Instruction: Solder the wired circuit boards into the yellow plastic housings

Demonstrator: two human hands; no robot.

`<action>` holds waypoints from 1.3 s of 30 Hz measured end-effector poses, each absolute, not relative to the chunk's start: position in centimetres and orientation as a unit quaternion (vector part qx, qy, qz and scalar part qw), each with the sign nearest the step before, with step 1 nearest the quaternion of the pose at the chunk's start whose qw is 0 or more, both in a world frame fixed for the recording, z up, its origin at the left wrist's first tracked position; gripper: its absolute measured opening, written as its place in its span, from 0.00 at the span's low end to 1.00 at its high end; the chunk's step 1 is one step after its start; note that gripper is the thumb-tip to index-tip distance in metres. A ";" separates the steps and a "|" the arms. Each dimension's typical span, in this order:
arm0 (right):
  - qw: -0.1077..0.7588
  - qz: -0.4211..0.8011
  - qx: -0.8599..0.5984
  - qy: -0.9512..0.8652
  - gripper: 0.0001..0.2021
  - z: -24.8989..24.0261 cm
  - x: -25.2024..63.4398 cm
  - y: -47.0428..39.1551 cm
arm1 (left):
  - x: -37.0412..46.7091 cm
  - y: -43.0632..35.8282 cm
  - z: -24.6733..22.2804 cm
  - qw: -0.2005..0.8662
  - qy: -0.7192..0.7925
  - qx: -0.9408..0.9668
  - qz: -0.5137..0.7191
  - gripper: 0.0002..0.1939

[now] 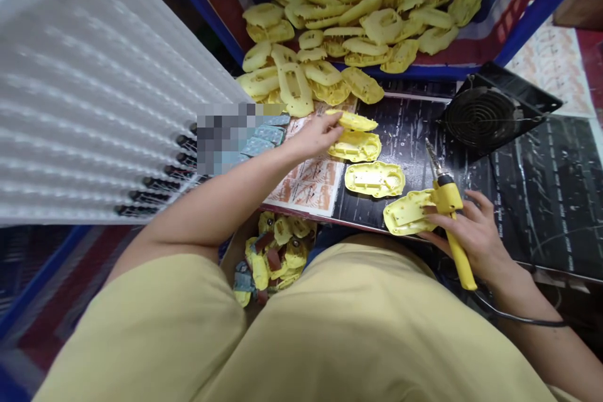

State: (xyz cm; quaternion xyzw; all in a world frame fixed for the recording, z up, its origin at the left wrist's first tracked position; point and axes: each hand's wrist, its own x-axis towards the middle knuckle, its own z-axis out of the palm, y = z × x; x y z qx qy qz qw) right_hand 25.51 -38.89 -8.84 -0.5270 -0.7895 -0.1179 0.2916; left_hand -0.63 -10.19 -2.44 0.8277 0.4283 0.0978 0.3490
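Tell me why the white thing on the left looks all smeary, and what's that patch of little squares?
In the head view, the white tray sits very close to the camera, so its rows blur into streaks; the patch of squares is pixelated on purpose, hiding what lies there; the yellow shells and the soldering iron in the right hand look sharp.

Left hand (pixel 315 135) pinches a yellow shell (pixel 352 120) at the far part of the dark surface (pixel 541 188), just above a second shell (pixel 355 146). A third shell (pixel 375 178) lies near the surface's middle. Right hand (pixel 473 233) grips a yellow soldering iron (pixel 450 213), tip pointing away, and touches a fourth shell (pixel 407 212) at the near edge. Black fan (pixel 490 114) stands at the far edge; heap of shells (pixel 358 19) lies beyond.
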 end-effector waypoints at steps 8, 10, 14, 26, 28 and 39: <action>0.344 -0.050 -0.516 -0.783 0.19 -9.8 24.7 -38.0 | 2.3 -8.3 -3.3 0.190 0.252 0.948 0.047 0.26; 0.344 -0.037 -0.512 -0.786 0.19 -9.7 24.8 -38.2 | 1.6 -7.5 -4.3 0.155 0.219 0.963 -0.007 0.31; 0.366 -0.014 -0.507 -0.780 0.20 -9.9 24.5 -38.7 | 0.8 -7.5 -6.7 0.169 0.259 0.950 -0.050 0.42; 0.317 -0.055 -0.511 -0.797 0.18 -9.3 22.5 -35.7 | 7.1 -8.5 -5.6 0.173 0.357 0.918 0.015 0.40; 0.318 -0.067 -0.505 -0.799 0.17 -9.3 22.4 -35.2 | 5.6 -8.9 -5.2 0.177 0.328 0.927 0.046 0.36; 0.373 -0.059 -0.497 -0.781 0.41 -9.5 23.9 -35.6 | 0.1 -18.4 -7.2 0.165 0.209 0.963 -0.049 0.32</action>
